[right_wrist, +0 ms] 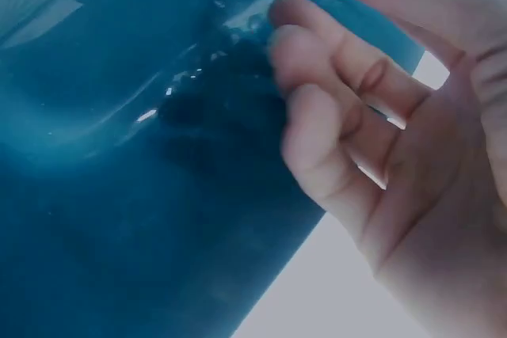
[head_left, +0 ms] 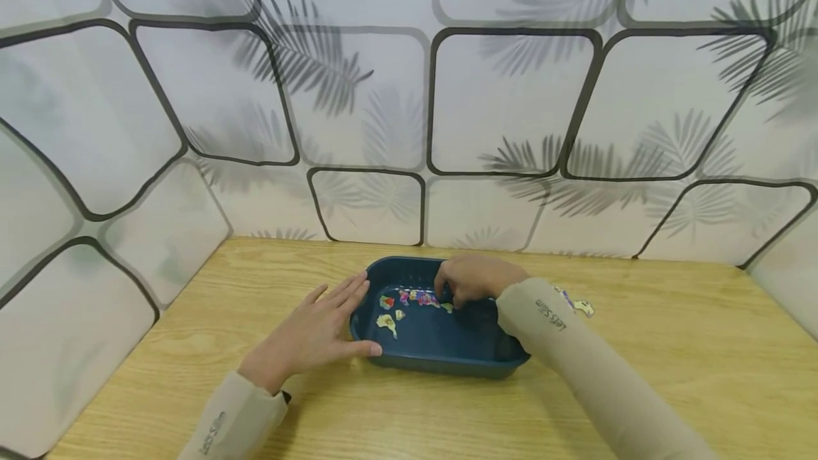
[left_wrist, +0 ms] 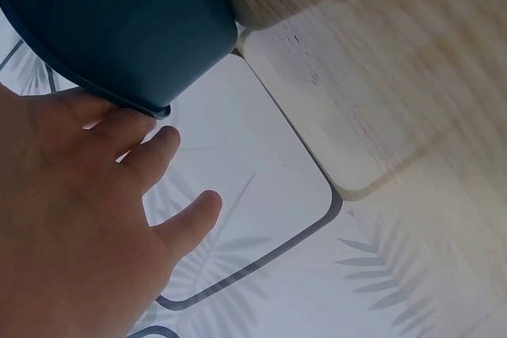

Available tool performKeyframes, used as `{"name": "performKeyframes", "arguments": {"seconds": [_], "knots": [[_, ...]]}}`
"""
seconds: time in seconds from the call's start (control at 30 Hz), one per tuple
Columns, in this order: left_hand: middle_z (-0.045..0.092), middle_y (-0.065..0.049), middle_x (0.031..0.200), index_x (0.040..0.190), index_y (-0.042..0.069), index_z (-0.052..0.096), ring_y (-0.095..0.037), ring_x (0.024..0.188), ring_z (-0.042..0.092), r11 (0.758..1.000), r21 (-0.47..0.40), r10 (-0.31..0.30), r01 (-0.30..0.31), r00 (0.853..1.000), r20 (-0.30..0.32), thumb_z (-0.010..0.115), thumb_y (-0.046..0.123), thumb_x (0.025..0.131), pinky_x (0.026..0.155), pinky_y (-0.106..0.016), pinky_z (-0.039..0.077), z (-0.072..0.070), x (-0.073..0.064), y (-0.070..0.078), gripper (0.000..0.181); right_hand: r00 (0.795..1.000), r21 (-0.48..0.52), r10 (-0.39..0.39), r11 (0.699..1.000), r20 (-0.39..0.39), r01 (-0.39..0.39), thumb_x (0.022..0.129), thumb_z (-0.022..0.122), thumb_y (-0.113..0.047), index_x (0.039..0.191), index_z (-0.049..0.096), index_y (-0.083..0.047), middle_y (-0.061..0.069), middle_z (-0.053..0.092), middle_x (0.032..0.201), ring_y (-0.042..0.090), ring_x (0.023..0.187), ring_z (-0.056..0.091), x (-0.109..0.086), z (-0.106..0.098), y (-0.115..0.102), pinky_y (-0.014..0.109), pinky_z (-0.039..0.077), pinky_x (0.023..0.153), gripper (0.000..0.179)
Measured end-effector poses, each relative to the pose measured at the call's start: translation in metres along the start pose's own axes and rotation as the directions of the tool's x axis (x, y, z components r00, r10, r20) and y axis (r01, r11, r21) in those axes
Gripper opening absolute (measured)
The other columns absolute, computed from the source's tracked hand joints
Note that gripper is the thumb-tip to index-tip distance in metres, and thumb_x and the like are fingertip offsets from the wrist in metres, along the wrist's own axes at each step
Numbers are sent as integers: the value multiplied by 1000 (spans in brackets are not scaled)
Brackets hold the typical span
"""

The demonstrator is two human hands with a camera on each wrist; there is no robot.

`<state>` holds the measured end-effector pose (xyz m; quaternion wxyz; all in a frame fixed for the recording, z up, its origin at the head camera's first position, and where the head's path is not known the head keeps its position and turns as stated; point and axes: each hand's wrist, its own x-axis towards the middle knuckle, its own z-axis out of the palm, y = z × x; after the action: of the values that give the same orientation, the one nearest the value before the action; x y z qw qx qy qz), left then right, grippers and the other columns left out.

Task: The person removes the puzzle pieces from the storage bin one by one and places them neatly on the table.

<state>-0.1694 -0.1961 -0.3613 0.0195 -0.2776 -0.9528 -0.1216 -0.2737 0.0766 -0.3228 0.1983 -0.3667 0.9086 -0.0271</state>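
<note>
A dark blue oblong tub stands on the wooden table, its glossy inside also filling much of the right wrist view. My left hand rests against the tub's left end, fingers straight along the rim and thumb at the near edge. Inside the tub my right hand reaches down with bent fingers, at the right end of a row of small colourful cutouts. I cannot tell whether its fingertips pinch one. Left of the row lie a red-and-green cutout and a pale yellow cutout.
On the table, right of the tub and partly behind the right sleeve, lie a few more pale cutouts. A wall covering with leaf prints and dark outlines rises behind the table and along its left side.
</note>
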Motion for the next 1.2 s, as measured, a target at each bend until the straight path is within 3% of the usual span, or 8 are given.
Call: {"name": "performKeyframes", "arguments": {"seconds": [0.17, 0.4, 0.67, 1.0, 1.2], "knots": [[25, -17, 165, 155, -6, 33, -33, 150, 27, 1000, 7, -2, 2, 1000, 6, 57, 69, 91, 115, -64, 23, 0, 1, 1, 102, 1000, -56, -11, 998, -20, 10, 85, 81, -5, 99, 80, -14, -8, 61, 71, 8, 63, 53, 3, 5, 0, 30, 52, 68, 17], [24, -16, 165, 156, -5, 32, -33, 150, 27, 1000, 6, -13, 13, 1000, 18, 59, 68, 91, 116, -64, 22, -1, 2, 1, 101, 998, -88, -21, 996, -62, 16, 82, 85, -9, 96, 79, -17, -7, 64, 78, 9, 67, 55, 10, 14, 3, 31, 53, 70, 17], [24, -15, 165, 156, -5, 32, -33, 150, 27, 1000, 4, -9, 9, 1000, 14, 58, 69, 92, 116, -64, 22, 0, 2, 0, 101, 993, -110, -65, 992, -100, 54, 81, 85, -7, 91, 77, -16, -7, 62, 75, 9, 65, 54, 11, 18, 2, 30, 52, 67, 16], [25, -16, 165, 155, -6, 33, -34, 150, 27, 1000, 6, -6, 6, 1000, 13, 58, 69, 92, 115, -64, 23, -1, 1, 1, 101, 992, -133, -74, 989, -99, 61, 81, 85, -3, 81, 72, -16, -7, 61, 78, 11, 70, 53, 10, 19, 3, 31, 51, 67, 18], [23, -16, 165, 156, -6, 32, -34, 151, 25, 1000, 0, -6, 6, 1000, 24, 56, 70, 92, 116, -65, 21, -1, 1, 0, 102, 995, -144, -36, 989, -88, 24, 82, 85, -5, 73, 66, -16, -6, 57, 76, 12, 67, 49, 10, 19, 1, 31, 49, 64, 23]]}}
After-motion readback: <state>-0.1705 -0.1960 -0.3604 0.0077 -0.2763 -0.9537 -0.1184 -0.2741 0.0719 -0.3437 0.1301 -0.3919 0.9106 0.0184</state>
